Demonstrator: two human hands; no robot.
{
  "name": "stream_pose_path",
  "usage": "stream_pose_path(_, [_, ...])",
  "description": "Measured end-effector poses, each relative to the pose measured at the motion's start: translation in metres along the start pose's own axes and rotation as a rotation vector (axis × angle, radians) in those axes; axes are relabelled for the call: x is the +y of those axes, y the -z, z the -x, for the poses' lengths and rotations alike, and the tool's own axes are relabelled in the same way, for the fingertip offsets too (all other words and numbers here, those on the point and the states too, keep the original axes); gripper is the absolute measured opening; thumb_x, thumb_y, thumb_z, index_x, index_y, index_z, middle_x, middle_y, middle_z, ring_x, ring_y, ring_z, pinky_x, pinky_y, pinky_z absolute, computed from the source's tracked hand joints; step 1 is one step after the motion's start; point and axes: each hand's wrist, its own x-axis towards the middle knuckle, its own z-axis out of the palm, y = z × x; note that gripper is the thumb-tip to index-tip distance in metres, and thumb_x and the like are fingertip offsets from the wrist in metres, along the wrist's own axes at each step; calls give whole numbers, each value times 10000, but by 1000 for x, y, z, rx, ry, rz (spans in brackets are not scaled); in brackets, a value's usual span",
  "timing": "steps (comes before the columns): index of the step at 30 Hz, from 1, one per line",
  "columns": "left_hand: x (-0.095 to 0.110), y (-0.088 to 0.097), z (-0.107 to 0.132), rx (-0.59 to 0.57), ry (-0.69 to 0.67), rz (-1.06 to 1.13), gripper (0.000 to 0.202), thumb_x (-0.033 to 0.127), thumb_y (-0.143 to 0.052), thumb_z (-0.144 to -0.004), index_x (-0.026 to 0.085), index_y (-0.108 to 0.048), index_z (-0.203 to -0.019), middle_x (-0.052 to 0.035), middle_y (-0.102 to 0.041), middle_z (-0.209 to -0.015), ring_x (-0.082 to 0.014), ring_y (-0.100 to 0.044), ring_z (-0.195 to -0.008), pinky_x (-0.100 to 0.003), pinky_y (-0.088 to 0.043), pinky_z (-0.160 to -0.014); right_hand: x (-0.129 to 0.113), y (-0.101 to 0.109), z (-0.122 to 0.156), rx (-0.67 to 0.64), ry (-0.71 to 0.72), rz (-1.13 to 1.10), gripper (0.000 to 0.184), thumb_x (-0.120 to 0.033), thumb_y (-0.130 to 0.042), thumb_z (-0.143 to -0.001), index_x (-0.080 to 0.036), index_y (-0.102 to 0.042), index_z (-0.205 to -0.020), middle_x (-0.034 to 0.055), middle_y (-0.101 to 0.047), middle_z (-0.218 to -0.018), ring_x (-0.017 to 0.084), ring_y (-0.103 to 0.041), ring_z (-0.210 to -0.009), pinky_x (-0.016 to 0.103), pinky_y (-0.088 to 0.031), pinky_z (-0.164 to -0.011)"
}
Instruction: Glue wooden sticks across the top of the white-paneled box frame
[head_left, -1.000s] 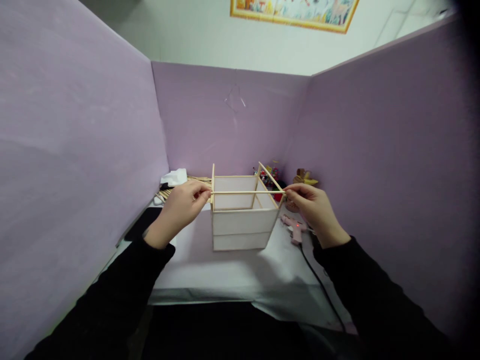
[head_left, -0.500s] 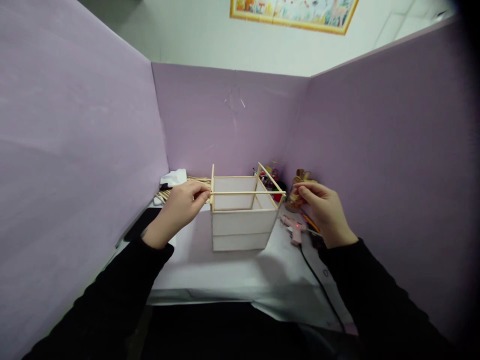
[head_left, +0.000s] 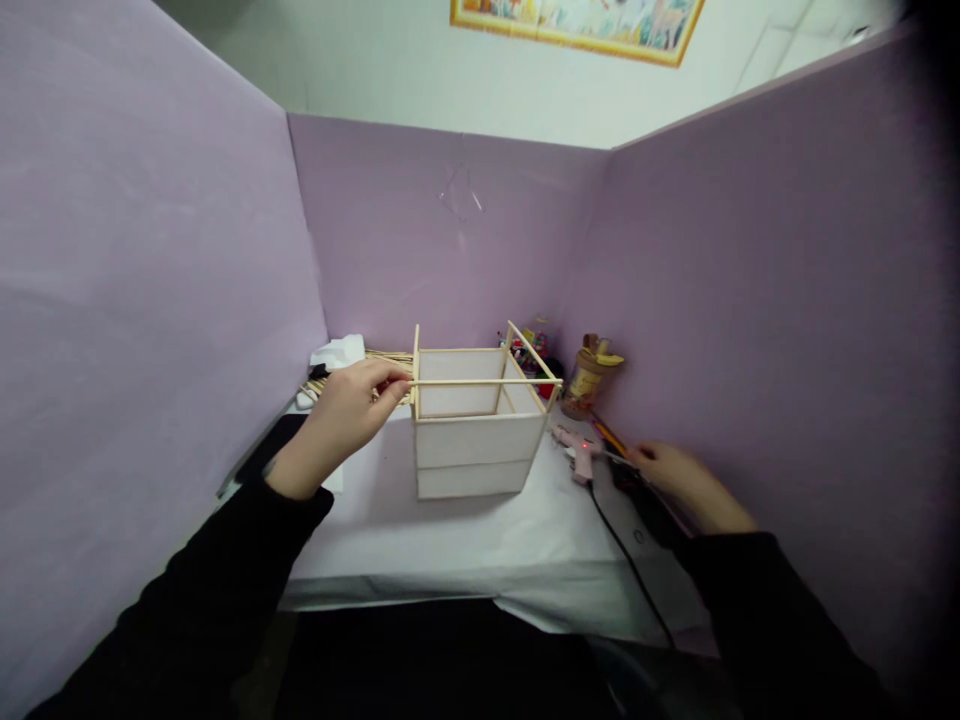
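Note:
A box frame [head_left: 474,440] of thin wooden sticks with white paper sides stands in the middle of the white table cover [head_left: 465,540]. My left hand [head_left: 341,420] pinches the left end of a thin stick [head_left: 484,382] that lies across the frame's top front edge. My right hand [head_left: 679,480] is low at the right, by the purple side wall, close to the pink glue gun [head_left: 574,452] and a dark object under the fingers. Its fingers are blurred, so I cannot see whether they hold anything.
Purple foam walls [head_left: 150,300] enclose the table on three sides. A bundle of spare sticks [head_left: 382,358] and white paper [head_left: 337,352] lie at the back left. A brown jar [head_left: 589,378] and small colourful items [head_left: 529,345] stand at the back right. The glue gun's black cord [head_left: 626,560] trails toward me.
My right hand has let go of the stick's right end and dropped down to the right, toward the glue gun. My left hand still pinches the left end.

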Motion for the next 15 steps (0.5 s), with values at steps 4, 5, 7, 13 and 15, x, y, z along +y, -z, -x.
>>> stream_pose_path(4, [1, 1, -1, -5, 20, -5, 194, 310, -561, -936, 207, -725, -919, -44, -743, -920, -168, -651, -763, -315, -527, -735, 24, -10, 9, -12, -53, 106, 212, -295, -655, -736, -213, -652, -541, 110, -711, -639, 244, -645, -602, 319, -412, -571])
stream_pose_path(5, [1, 0, -1, -6, 23, -7, 191, 306, -563, -933, 204, -724, -918, -46, -743, -923, -168, -652, -764, -313, -528, -734, 26, -15, 10, -10, -55, 123, 205, -300, -640, -761, -208, -673, -582, 120, -728, -685, 253, -661, -639, 321, -417, -585])
stream_pose_path(7, [1, 0, -2, -3, 29, -12, 191, 311, -567, -930, 200, -722, -922, -52, -742, -941, -168, -653, -766, -314, -531, -732, 24, -30, 10, -10, -45, 145, 242, -353, -609, -817, -204, -700, -649, 135, -745, -755, 267, -682, -705, 323, -420, -604])
stream_pose_path(13, [-5, -1, 4, 93, 23, 18, 256, 364, -547, -946, 202, -704, -1068, -69, -737, -1031, -179, -659, -814, -304, -536, -690, 1, -81, -15, -53, -12, 127, 460, -556, -575, -849, -216, -683, -559, 133, -675, -589, 305, -695, -708, 351, -452, -621])
stream_pose_path(15, [-7, 2, 8, 170, 45, 25, 257, 352, -537, -948, 205, -704, -1076, -68, -737, -1045, -183, -661, -843, -305, -539, -699, -2, -90, -23, -54, 20, 85, 355, -511, -632, -813, -234, -718, -607, 101, -663, -559, 300, -698, -712, 355, -471, -637])
